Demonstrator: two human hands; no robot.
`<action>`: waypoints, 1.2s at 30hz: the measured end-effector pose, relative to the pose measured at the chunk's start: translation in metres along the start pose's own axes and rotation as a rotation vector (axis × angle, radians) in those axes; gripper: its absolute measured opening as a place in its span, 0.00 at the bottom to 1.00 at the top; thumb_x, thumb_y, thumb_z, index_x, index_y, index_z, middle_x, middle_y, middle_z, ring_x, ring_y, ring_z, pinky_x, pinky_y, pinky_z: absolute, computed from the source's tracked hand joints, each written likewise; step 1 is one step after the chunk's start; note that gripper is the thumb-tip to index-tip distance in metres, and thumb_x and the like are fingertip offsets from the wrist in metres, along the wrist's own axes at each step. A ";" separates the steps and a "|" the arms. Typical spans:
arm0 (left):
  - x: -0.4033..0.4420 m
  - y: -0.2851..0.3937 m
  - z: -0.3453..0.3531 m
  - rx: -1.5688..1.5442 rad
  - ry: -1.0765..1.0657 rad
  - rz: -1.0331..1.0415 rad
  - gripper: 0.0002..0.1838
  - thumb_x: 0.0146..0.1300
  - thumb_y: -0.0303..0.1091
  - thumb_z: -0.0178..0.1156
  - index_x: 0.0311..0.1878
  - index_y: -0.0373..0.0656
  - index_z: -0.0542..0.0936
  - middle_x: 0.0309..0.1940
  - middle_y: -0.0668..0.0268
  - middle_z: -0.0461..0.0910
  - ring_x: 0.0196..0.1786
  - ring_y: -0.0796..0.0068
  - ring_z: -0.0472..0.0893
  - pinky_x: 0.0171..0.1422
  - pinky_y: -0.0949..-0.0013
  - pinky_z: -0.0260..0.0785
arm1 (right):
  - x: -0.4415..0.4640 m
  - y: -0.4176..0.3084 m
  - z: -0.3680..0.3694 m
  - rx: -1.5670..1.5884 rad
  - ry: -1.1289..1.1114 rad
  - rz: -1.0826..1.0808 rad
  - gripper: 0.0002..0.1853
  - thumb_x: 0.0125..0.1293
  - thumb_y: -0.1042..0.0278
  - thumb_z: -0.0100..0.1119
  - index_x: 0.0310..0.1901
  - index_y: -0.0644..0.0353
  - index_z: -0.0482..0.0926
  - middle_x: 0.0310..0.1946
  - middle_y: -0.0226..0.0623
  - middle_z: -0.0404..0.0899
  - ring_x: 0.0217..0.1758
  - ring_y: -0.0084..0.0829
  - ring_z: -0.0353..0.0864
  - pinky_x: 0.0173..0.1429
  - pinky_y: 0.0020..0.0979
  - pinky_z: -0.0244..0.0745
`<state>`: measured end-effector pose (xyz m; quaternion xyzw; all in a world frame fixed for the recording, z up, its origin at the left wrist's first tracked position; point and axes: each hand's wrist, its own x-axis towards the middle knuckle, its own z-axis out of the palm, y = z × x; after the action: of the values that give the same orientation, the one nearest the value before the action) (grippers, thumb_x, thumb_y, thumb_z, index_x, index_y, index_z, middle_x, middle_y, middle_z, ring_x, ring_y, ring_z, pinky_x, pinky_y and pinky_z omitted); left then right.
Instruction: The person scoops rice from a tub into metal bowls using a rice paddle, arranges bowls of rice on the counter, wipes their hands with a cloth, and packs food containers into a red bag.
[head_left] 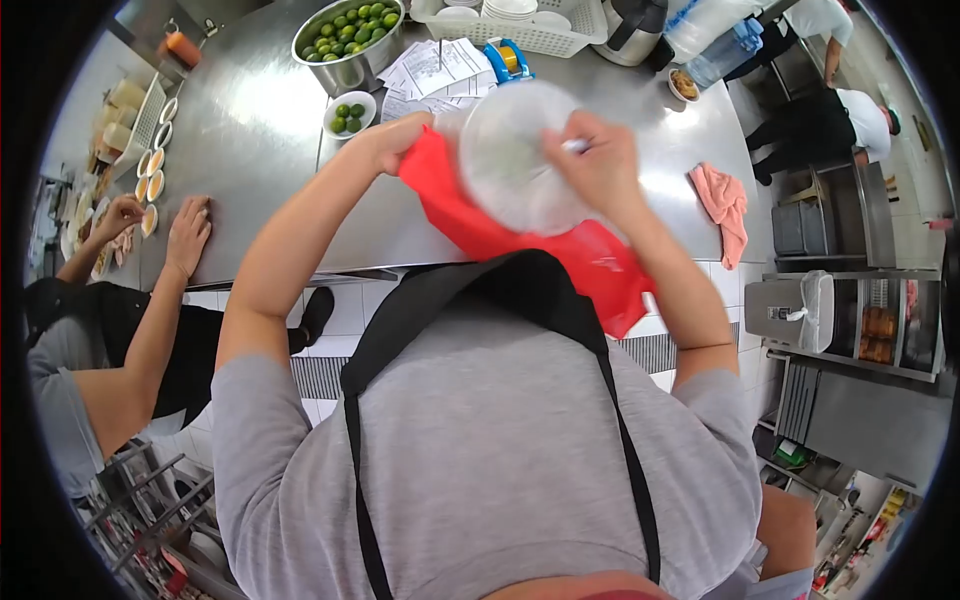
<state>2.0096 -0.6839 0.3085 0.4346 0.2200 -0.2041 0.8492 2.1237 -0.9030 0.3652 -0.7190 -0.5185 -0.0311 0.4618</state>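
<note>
A red plastic bag (pixel 440 190) hangs from my left hand (pixel 400 145), whose fingers are closed on its edge. The bag droops over the table's front edge, toward my apron. My right hand (pixel 598 165) is closed on a round, translucent whitish container (pixel 505 165), gripping it by something small and white near its upper right. The container is blurred by motion and stands in front of the bag, so I cannot make out its contents. A small white bowl of green limes (pixel 347 118) sits just beyond my left hand.
On the steel table (pixel 250 120) stand a metal pot of limes (pixel 350 40), printed papers (pixel 435 75), a tape dispenser (pixel 508 62) and a white basket (pixel 560 38). A pink cloth (pixel 720 210) lies right. At left, a co-worker's hands (pixel 188 235) are near small cups.
</note>
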 end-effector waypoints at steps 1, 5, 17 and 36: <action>-0.001 0.000 -0.006 0.101 -0.038 0.009 0.20 0.60 0.37 0.47 0.53 0.36 0.69 0.49 0.61 0.73 0.47 0.73 0.76 0.52 0.66 0.69 | -0.011 0.000 0.013 0.035 -0.019 0.040 0.14 0.48 0.67 0.61 0.16 0.61 0.66 0.12 0.41 0.64 0.14 0.34 0.65 0.20 0.30 0.61; -0.005 0.024 0.012 0.378 -0.009 0.048 0.18 0.57 0.34 0.49 0.48 0.36 0.73 0.46 0.61 0.75 0.44 0.73 0.76 0.49 0.69 0.70 | -0.040 -0.010 0.052 0.046 -0.078 -0.099 0.10 0.46 0.68 0.60 0.17 0.58 0.69 0.14 0.38 0.69 0.16 0.36 0.70 0.21 0.31 0.65; -0.084 0.058 0.202 1.334 -0.366 0.874 0.19 0.43 0.24 0.45 0.39 0.40 0.79 0.30 0.60 0.78 0.35 0.65 0.77 0.41 0.68 0.66 | -0.037 -0.001 0.044 0.098 0.119 -0.177 0.06 0.50 0.68 0.58 0.31 0.57 0.78 0.20 0.33 0.77 0.24 0.29 0.77 0.29 0.29 0.71; -0.046 0.001 0.124 1.399 0.740 0.961 0.14 0.47 0.22 0.49 0.36 0.43 0.80 0.41 0.52 0.70 0.29 0.63 0.77 0.53 0.63 0.69 | 0.008 0.062 -0.087 -0.348 0.648 0.351 0.13 0.45 0.61 0.59 0.18 0.65 0.73 0.13 0.44 0.71 0.17 0.34 0.71 0.26 0.33 0.66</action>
<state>1.9973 -0.7783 0.3995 0.9305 0.1000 0.2353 0.2625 2.2137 -0.9601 0.3804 -0.8169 -0.2026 -0.2641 0.4711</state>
